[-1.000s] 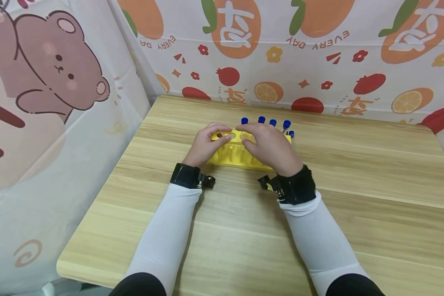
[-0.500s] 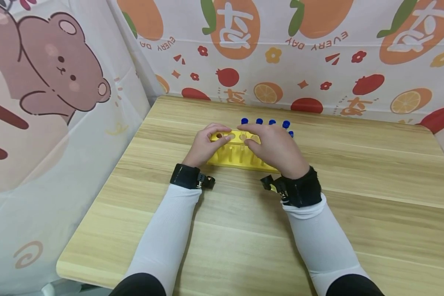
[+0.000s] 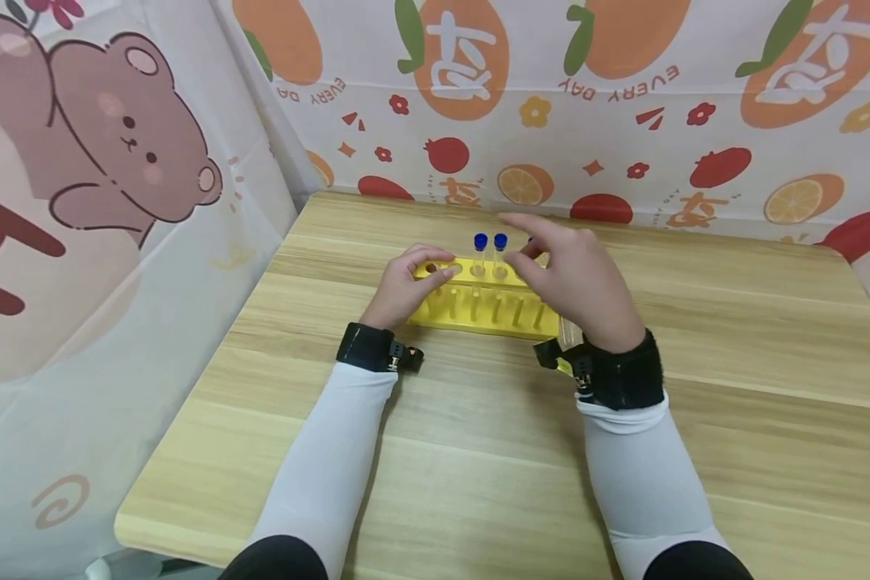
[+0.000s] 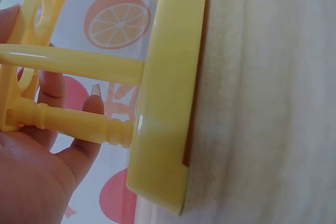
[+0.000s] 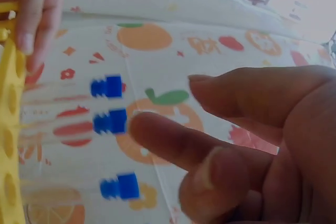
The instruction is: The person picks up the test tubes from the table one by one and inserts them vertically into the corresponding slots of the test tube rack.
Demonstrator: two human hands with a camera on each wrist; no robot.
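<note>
A yellow test tube rack [image 3: 493, 328] stands on the table, with blue-capped clear test tubes upright in it. My left hand [image 3: 399, 286] grips the rack's left end; in the left wrist view its fingers [image 4: 86, 148] curl around the end post. Two tubes show plainly near the middle, a left tube [image 3: 481, 243] and a neighbouring tube [image 3: 500, 243]; a third is mostly behind my right hand [image 3: 587, 278]. That hand hovers over the rack's right half, fingers apart and holding nothing. In the right wrist view, a fingertip [image 5: 142, 124] is right by the middle blue cap [image 5: 111, 121].
The rack's leftmost holes [image 3: 432, 267] hold no tubes. Its right end is hidden behind my right hand and wrist. Wooden tabletop [image 3: 464, 451] extends around the rack, and a fruit-print cloth [image 3: 536, 153] hangs behind the far edge.
My right hand has moved right and lifted off the middle of the rack, uncovering two tubes. The second tube's cap has shifted left. My left hand keeps its hold.
</note>
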